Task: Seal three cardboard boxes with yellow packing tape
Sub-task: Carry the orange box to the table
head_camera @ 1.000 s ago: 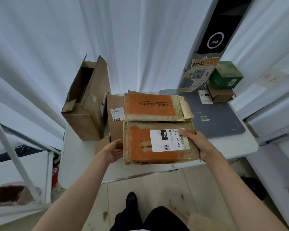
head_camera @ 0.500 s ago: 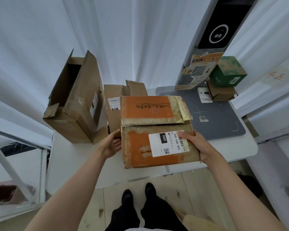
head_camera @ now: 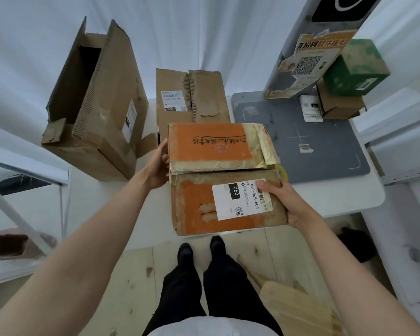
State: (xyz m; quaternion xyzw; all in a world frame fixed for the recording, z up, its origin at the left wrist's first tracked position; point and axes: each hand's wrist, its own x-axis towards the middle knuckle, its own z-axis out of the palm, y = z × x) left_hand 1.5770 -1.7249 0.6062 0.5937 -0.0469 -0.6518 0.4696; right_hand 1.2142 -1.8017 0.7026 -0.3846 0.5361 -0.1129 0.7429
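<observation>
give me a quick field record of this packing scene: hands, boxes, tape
left hand: grips left edge of orange box
right hand: holds orange box's right near side, thumb on its white label
orange box flaps: folded down, not flat
tall open box: far left on table
flat brown box: behind orange box
yellow tape: partly hidden behind orange box's right edge

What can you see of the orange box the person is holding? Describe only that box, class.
The orange box is worn cardboard with faded orange print, scuffed brown patches and old yellowish tape. A white barcode label marked 060 sits on its near flap; the far flap carries dark script. The flaps are folded down, unsealed. The left hand holds its left side and the right hand grips its right edge, above the white table.
</observation>
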